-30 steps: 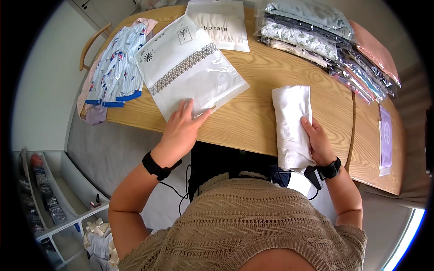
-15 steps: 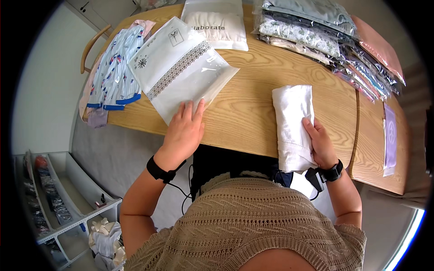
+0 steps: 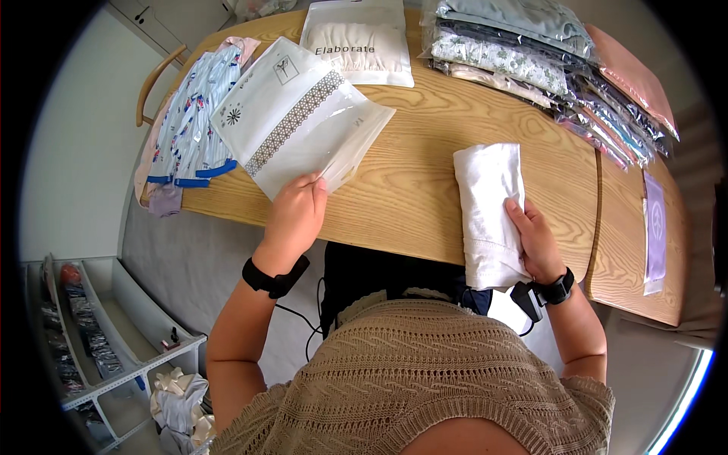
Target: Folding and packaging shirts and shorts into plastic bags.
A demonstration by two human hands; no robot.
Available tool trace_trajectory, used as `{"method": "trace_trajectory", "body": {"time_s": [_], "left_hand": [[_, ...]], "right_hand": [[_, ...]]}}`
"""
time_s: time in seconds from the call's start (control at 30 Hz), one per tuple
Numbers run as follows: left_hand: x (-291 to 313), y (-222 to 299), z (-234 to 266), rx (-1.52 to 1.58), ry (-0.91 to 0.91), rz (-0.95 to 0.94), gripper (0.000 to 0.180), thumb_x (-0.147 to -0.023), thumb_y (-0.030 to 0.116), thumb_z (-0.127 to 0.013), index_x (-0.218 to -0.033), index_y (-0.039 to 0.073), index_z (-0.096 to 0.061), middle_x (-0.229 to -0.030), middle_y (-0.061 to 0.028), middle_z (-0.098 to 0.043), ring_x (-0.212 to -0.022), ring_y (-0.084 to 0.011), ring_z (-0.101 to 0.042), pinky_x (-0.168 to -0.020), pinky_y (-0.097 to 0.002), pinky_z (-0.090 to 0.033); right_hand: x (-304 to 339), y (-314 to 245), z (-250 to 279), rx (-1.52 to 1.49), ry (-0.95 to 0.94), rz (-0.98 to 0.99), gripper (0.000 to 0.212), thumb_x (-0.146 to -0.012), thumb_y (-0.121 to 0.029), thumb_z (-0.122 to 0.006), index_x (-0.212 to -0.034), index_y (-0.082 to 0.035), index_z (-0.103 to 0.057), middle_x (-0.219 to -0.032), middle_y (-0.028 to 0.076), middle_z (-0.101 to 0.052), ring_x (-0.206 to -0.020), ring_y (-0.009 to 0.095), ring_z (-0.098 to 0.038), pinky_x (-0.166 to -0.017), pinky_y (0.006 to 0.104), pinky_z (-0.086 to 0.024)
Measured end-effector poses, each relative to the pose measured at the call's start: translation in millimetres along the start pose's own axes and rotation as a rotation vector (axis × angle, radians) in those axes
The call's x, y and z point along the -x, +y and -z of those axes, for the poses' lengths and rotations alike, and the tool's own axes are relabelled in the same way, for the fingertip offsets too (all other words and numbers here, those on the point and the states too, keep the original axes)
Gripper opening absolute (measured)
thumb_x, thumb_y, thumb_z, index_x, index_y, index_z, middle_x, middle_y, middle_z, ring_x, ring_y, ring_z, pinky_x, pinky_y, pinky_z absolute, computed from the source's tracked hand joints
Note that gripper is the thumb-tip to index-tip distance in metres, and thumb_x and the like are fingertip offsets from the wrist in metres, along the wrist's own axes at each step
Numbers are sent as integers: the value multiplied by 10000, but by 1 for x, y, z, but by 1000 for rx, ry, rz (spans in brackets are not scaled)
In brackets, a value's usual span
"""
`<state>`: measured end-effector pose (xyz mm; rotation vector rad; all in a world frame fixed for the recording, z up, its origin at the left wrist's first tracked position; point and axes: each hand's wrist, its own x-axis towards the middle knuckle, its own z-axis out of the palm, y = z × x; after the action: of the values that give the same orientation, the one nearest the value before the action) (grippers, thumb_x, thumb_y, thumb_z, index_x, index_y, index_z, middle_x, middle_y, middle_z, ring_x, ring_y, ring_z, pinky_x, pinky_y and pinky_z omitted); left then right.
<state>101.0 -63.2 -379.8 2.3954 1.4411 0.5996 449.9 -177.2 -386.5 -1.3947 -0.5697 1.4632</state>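
At the near edge of the wood-grained table (image 3: 409,189), the left hand's (image 3: 294,216) thumb and fingers pinch the lower edge of a translucent white pouch (image 3: 299,136) lying slanted. The right hand (image 3: 538,243) grips the right side of a folded white cloth (image 3: 487,205), thumb on top, other fingers mostly hidden; the cloth's lower end overhangs the edge. Grey floor (image 3: 189,243) and a pale wall (image 3: 83,152) lie beyond. The pouch bears a lacy band, a starburst and a boxed drawing; a second pouch (image 3: 356,74) behind carries one dark printed word. Striped clothing (image 3: 193,121) sits under the pouch's left corner; bagged garments (image 3: 500,64) are stacked far right, a purple packet (image 3: 654,227) nearer.
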Motion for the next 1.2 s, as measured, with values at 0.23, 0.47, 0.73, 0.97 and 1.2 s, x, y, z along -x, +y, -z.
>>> {"method": "trace_trajectory", "body": {"time_s": [0.23,0.47,0.73,0.97,1.2], "left_hand": [[4,-32,-12,87,101,-54,232,-820,-24,-532,-1020,-7,-650,-1015,-182,-644,-917,-323,-612,-786,-379,-492],[2,-32,-3,4,19,-150,481,-702,-133,-475,-1157,-16,-580,-1205,-152,-572,-1065,-337,-533,-913,-376,-443],[2,-24,12,-48,-104,-224,653,-699,-138,-457,-1330,27,-424,-1353,-132,-447,-1099,-321,-512,-929,-364,-431],[16,36,20,-131,-183,-250,523,-695,-80,-540,-1212,-40,-476,-1318,-188,-442,-894,-350,-595,-737,-398,-504],[11,53,29,70,35,-196,614,-666,-95,-495,-1272,-37,-411,-1363,-242,-371,-1080,-422,-520,-859,-443,-468]], "right_hand": [[4,-7,-7,-16,-2,-5,288,-953,-207,-518,-1077,51,-546,-949,95,-654,-770,123,-637,-690,244,-522],[1,-4,-2,24,15,-21,266,-952,-201,-520,-1055,42,-554,-922,85,-653,-739,119,-631,-653,239,-519],[18,-43,-41,-61,-119,65,289,-966,-200,-492,-1156,14,-530,-995,73,-647,-826,111,-629,-722,243,-516],[23,-51,-118,-98,-562,355,355,-974,-252,-482,-1221,1,-511,-1007,33,-635,-864,76,-594,-771,236,-489],[-15,-2,-117,7,-521,81,399,-970,-290,-491,-1237,7,-496,-1034,62,-633,-881,93,-599,-777,246,-494]]}}
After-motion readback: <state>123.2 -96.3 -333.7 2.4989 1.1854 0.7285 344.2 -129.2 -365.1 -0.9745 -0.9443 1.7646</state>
